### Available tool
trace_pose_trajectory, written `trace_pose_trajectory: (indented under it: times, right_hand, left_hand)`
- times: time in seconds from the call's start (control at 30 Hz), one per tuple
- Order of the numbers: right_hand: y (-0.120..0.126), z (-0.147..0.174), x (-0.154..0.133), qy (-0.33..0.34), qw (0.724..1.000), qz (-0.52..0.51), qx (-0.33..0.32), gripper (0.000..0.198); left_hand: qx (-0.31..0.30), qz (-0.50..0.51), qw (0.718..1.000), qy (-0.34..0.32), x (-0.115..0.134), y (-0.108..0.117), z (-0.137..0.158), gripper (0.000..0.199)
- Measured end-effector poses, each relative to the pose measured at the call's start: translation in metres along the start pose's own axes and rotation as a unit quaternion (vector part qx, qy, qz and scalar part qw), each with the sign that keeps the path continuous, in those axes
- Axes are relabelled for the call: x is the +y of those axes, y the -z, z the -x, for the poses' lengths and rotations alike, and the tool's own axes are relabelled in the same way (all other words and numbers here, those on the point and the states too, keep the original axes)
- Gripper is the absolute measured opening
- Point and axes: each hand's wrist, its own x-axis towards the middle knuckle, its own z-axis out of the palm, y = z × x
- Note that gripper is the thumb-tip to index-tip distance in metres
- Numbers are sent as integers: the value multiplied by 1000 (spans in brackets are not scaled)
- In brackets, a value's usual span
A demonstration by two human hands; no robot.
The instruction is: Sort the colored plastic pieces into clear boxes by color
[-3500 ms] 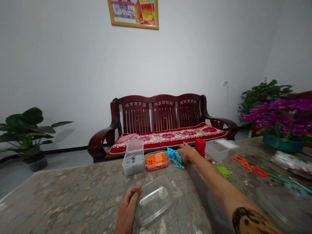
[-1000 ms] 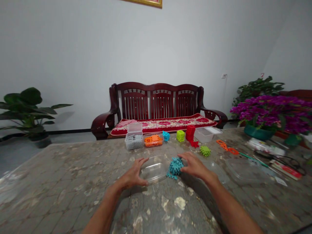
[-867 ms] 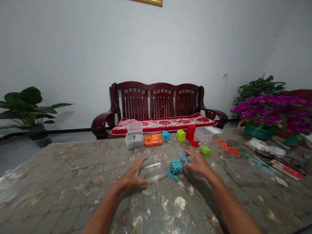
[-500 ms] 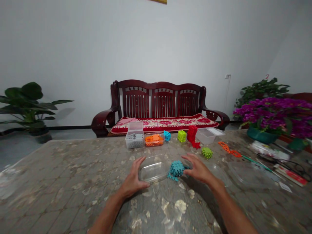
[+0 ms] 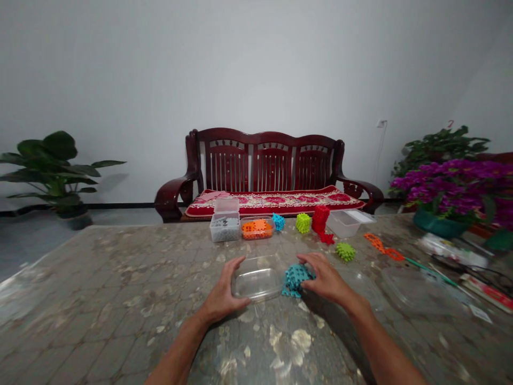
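Teal interlocking pieces, bunched in a knobbly cluster, sit on the patterned tabletop just right of a clear plastic tray. Right hand at the cluster's right side: thumb and fingers part-spread, touching it; cannot tell whether any piece is pinched. Left hand spread wide in a C about the tray's left end, fingertips by the far edge, thumb by the near one; firmness of hold cannot be told.

Beyond, left to right: lidded box of grey pieces, lid raised; tub of orange pieces; blue cluster; lime cube; upright red stack. Lime spiky ball nearer, to the right. Orange linked loops farther right. Behind the table, dark red wooden bench; purple flowers at far right.
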Motion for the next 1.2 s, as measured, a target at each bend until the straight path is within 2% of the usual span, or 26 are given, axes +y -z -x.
trace_pose_trajectory:
  times: [0.1, 0.2, 0.43, 0.57, 0.67, 0.8, 0.87, 0.93, 1.03, 1.13, 1.2]
  right_hand:
    - [6, -2, -11, -1, 1000, -6, 16, 71]
    - [3, -11, -33, 6, 1000, -7, 13, 69]
    - [-41, -38, -96, 81, 995, -2, -64, 70]
    - [-61, -45, -110, 117, 989, -12, -88, 70]
    - [-60, -44, -98, 117, 992, -36, -40, 56]
    - [-39, -37, -61, 40, 996, -47, 58, 40]
    - [-25, -31, -41, 4, 997, -37, 66, 38]
    - [-13, -23, -25, -12, 998, -23, 51, 41]
    - [-4, -12, -11, -16, 1000, 4, 1, 58]
    - [-2, -6, -9, -37, 997, 38, -60, 74]
    - [-3, -5, -11, -63, 992, 59, -88, 79]
  left_hand:
    - [1, -5, 1000, -7, 3, 0, 0, 96]
    - [0, -13, 1000, -9, 4, -2, 0, 96]
    - [8, -8, 1000, -26, 5, -7, 1, 99]
    - [7, 1, 999, -32, 6, -7, 1, 97]
    - [3, 0, 1000, -27, 6, -7, 1, 99]
    - [-4, -8, 1000, -9, 5, -7, 1, 102]
    - [-8, -10, 1000, -5, 5, -6, 1, 102]
    - [-7, -13, 1000, -6, 6, -5, 1, 100]
    - [-2, -17, 1000, -10, 6, -6, 0, 99]
    - [-3, -18, 1000, -8, 6, -7, 0, 98]
    - [-3, -17, 1000, -5, 5, -7, 1, 97]
